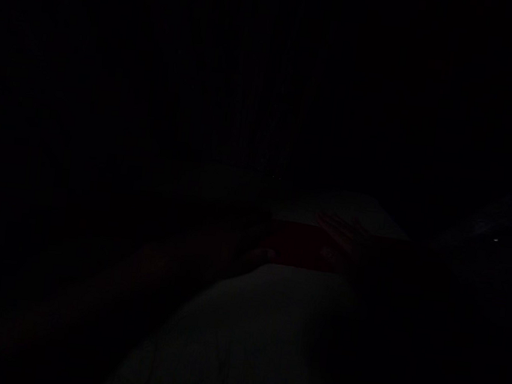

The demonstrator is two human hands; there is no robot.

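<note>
The view is very dark, and only dim shapes show. A flat dark red piece [298, 244], whose kind I cannot make out, lies on a pale surface [266, 314]. At its left end rests my left hand [236, 253], the thumb stretched along the near edge and the fingers faint in shadow. My right hand [346, 240] lies over the right end, its fingers stretched out flat and pointing up and left. Both hands appear to press on the red piece rather than wrap round it.
The pale surface reaches toward me and also past the red piece, with a rounded far right corner. A tiny bright spot [496, 240] glints at the far right beside a faint greyish shape. Everything else is lost in darkness.
</note>
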